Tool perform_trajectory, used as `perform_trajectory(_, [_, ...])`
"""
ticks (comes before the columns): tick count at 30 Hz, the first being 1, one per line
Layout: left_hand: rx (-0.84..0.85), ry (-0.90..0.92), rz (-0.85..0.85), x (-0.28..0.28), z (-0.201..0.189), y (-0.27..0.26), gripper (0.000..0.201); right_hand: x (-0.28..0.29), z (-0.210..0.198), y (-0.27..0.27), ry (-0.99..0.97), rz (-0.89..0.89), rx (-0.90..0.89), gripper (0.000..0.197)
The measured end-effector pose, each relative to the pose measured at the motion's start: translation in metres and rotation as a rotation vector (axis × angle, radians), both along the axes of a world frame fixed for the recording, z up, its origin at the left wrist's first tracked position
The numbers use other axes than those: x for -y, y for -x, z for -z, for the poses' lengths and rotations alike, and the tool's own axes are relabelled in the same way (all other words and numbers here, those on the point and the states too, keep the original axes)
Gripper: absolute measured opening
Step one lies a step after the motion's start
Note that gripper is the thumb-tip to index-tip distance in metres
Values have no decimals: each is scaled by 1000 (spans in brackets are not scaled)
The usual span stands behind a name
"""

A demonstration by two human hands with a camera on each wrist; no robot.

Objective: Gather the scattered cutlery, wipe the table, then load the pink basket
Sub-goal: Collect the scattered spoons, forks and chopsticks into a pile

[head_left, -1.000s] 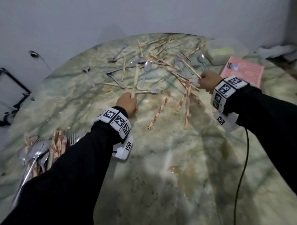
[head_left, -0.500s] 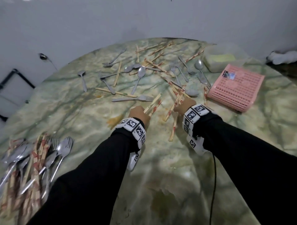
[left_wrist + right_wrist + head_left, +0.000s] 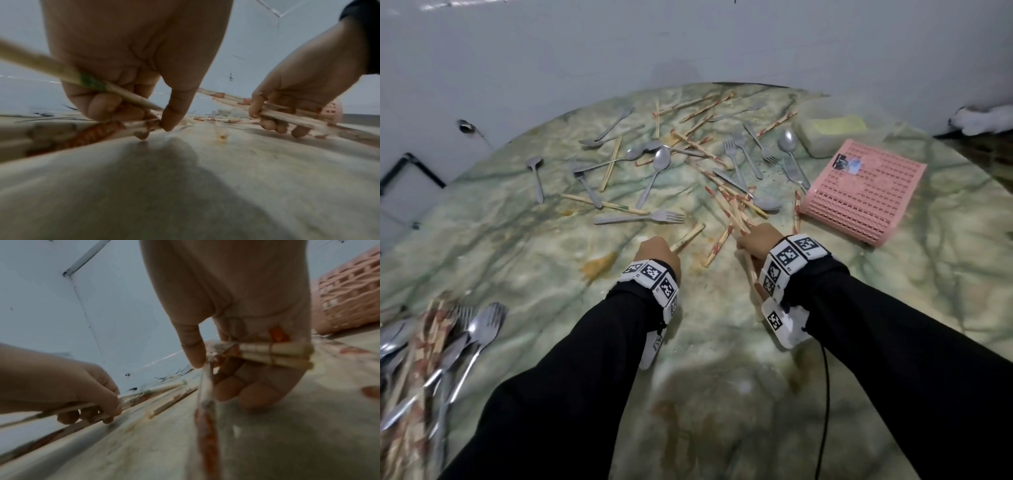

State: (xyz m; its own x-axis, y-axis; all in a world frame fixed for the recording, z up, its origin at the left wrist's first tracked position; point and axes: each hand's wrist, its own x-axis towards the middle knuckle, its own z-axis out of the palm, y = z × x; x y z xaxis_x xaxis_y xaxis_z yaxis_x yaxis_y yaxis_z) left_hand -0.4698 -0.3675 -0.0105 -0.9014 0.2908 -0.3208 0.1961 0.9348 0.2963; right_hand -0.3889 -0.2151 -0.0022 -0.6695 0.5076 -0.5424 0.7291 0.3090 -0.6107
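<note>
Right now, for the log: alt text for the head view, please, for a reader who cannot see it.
Both hands, left and right, grip chopsticks over a stained marble table. Beyond them lie scattered forks, spoons and more chopsticks; a pink basket lies upside down at the right, and a gathered pile sits at the near left.

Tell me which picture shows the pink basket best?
The head view: the whole pink basket lies upside down on the table, past the right hand. The right wrist view catches only a blurry corner of it. The left wrist view shows just a pink sliver behind the right hand's fingers.
</note>
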Motion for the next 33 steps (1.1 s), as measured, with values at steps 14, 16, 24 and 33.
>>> perform_trajectory(14, [136,-558,-173,-34,-14,-10,35,-30,-26,-7,89,197,-279,16])
perform_trajectory(16, [145,-518,-138,-47,-8,-15,34,-32,-21,0,-43,111,-223,13])
perform_trajectory(24, [-1,-195,69,-77,5,-14,14,-40,12,16,-341,-137,-27,39])
perform_trajectory(33, [-14,-99,123,-80,8,-14,15,-42,14,17,-305,-134,-13,27])
